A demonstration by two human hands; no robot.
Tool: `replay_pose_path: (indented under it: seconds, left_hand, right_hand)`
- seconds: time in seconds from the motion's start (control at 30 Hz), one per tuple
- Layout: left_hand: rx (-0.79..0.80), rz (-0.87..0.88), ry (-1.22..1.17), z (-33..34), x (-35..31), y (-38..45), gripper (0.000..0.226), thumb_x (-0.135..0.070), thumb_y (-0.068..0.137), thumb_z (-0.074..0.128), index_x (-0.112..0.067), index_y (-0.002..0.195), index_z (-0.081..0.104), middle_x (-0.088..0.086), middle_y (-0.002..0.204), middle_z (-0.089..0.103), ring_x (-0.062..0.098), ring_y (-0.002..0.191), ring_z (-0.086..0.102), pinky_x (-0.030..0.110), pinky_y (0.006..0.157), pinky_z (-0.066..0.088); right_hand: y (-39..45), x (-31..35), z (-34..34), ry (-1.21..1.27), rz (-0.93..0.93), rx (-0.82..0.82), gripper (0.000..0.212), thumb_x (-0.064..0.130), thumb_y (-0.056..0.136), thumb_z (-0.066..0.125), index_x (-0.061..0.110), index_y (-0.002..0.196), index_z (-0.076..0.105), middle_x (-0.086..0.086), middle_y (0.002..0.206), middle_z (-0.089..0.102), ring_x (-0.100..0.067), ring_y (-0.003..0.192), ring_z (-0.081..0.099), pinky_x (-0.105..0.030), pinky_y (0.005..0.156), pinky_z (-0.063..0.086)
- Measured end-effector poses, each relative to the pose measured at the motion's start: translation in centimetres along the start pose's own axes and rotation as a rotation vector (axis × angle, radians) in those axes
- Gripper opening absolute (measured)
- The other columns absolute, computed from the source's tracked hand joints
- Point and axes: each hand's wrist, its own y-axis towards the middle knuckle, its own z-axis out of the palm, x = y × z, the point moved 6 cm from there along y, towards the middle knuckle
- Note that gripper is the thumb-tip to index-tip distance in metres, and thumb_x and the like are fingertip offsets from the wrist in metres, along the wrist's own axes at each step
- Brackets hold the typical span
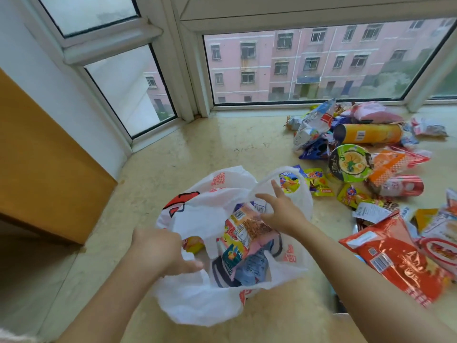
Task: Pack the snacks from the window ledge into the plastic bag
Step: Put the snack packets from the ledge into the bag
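Note:
A white plastic bag (197, 300) with red print lies open on the beige stone window ledge (197, 149). Several snack packets are inside, an orange-pink packet (244, 229) on top. My left hand (160, 251) holds the bag's near left rim. With fingers spread and straight, my right hand (282, 211) hovers over the bag's mouth, its thumb close to the orange-pink packet. More snacks lie to the right: a yellow chip tube (368, 133), a noodle bowl (350, 167), a red can (400, 186) and a big red packet (400, 263).
Small yellow sachets (319, 181) lie just right of the bag. Window frames (193, 82) border the ledge at the back and left. An orange-brown wooden panel (44, 169) stands at the left. A pink bag (373, 112) tops the far snack pile.

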Motion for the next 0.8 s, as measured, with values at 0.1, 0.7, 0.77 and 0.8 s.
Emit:
replay_pose_path:
  seconds: [0.1,0.7,0.77,0.8]
  left_hand:
    - [-0.157,-0.072,0.12,-1.5,-2.5,3.3,0.053,-0.069,0.09,0.033,-0.026,0.101,0.062,-0.008,0.087,0.057,0.015,0.085,0.052,0.031,0.076,0.03]
    - [-0.546,-0.121,0.173,-2.3,1.7,7.2,0.077,-0.026,0.086,0.054,-0.023,0.149,0.011,-0.001,0.151,0.024,0.018,0.138,0.029,0.063,0.108,-0.014]
    - [-0.547,-0.053,0.121,-2.6,0.3,6.5,0.076,-0.031,0.081,0.059,-0.025,0.145,0.02,0.0,0.15,0.025,0.02,0.137,0.028,0.062,0.111,-0.007]
    - [-0.559,-0.036,0.11,-2.7,-0.7,6.0,0.074,-0.037,0.08,0.061,-0.025,0.143,0.024,0.0,0.149,0.025,0.02,0.138,0.026,0.061,0.11,-0.001]
  right_hand:
    - [1.2,1.0,-0.7,0.436,0.031,-0.039,0.053,0.016,0.082,0.07,0.035,0.13,0.055,0.001,0.16,-0.006,-0.019,0.144,0.019,-0.023,0.098,0.032]
    - [5.3,0.3,-10.0,0.585,-0.017,-0.254,0.074,0.021,0.086,0.065,0.035,0.148,0.027,0.001,0.158,0.017,-0.021,0.143,0.023,-0.042,0.112,0.029]
    - [4.4,-0.3,-10.6,0.531,-0.046,-0.267,0.067,0.018,0.089,0.061,0.033,0.146,0.032,0.003,0.153,0.032,-0.019,0.131,0.042,-0.038,0.101,0.043]
    - [3.3,-0.5,-11.1,0.402,-0.102,-0.323,0.061,0.018,0.089,0.06,0.033,0.143,0.038,0.005,0.145,0.044,-0.015,0.121,0.053,-0.038,0.094,0.049]
